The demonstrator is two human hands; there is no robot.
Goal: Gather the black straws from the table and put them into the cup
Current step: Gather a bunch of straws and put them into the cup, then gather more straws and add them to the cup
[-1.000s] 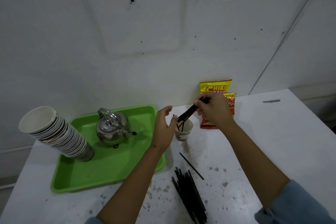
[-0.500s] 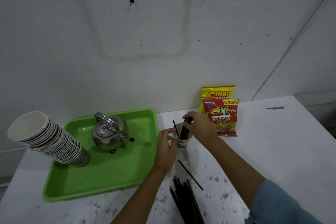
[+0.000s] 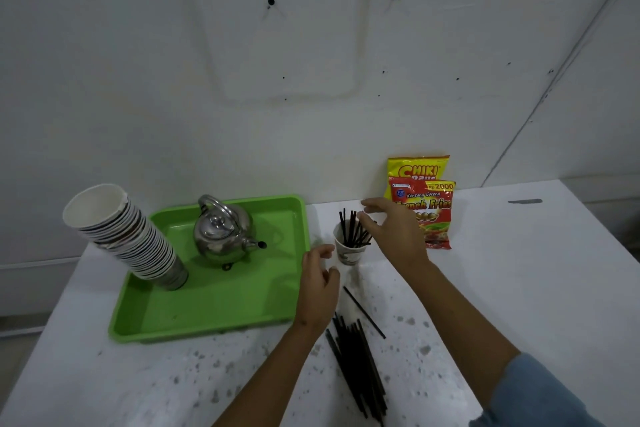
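A small white paper cup (image 3: 347, 252) stands on the table just right of the green tray, with several black straws (image 3: 350, 229) sticking up out of it. My right hand (image 3: 394, 232) hovers just right of the cup, fingers spread and empty, fingertips close to the straw tops. My left hand (image 3: 319, 282) is beside the cup's left side, fingers loosely curled, holding nothing. A pile of black straws (image 3: 360, 367) lies on the table near the front, and a single straw (image 3: 364, 312) lies apart just behind it.
The green tray (image 3: 221, 308) holds a steel teapot (image 3: 223, 232) and a leaning stack of paper cups (image 3: 128, 236). Two snack bags (image 3: 424, 201) lean against the wall behind the cup. The white speckled table (image 3: 519, 288) extends to the right.
My right hand lowered a bundle of straws into the cup, let go and opened. My left hand slid down from the cup's rim to its side.
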